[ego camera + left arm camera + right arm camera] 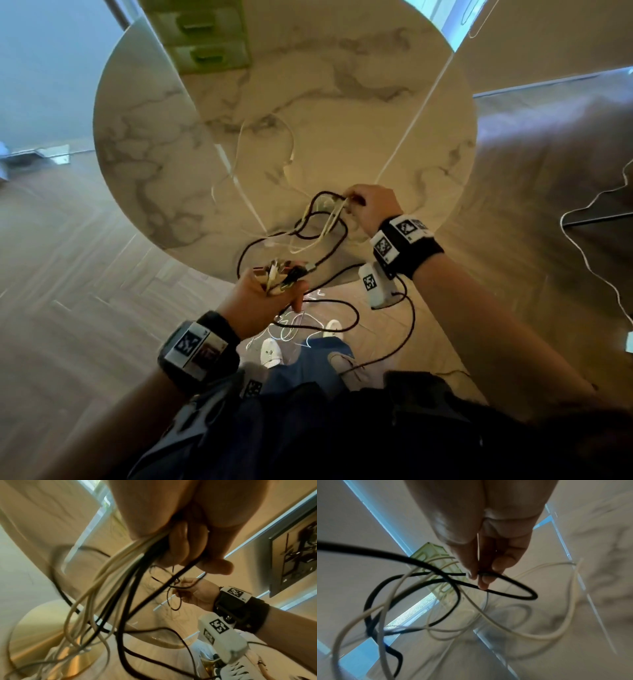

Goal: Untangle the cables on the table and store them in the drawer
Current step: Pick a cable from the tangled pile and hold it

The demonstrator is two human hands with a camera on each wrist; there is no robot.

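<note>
The right hand (373, 209) pinches a loop of black cable (513, 586) above the table's (342, 113) near edge; the left hand (265, 301) clenches a bundle of black and white cables (109, 588) just off that edge; loose strands hang between them; the green drawer unit (205, 37) stands at the far edge.

I am counting two hands, the left hand (263, 301) and right hand (373, 209), one round table (342, 113), one green drawer unit (205, 37) showing two drawers, tangled black and white cables (318, 226), number unclear.
</note>
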